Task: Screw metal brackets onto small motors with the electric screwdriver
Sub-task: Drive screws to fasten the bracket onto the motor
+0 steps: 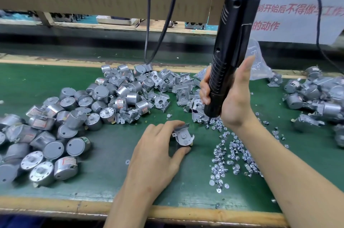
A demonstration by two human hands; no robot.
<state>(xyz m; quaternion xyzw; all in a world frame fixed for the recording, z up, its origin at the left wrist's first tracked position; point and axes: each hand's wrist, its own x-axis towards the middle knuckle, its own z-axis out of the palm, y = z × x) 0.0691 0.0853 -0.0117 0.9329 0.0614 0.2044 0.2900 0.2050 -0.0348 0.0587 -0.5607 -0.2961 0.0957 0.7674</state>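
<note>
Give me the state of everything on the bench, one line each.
Motor with bracket: standing on the mat, bracket on top, held by left grip.
Electric screwdriver: near upright, held in right grip, tip down at the screws.
Screws: loose, scattered on the mat.
Bare motors: loose heap, left.
Brackets: loose heap, centre back.

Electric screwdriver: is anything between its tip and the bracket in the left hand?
Nothing visible. The right hand grips the electric screwdriver, tip at the screws; only bare green mat lies between it and the bracket on the motor the left hand holds.
</note>
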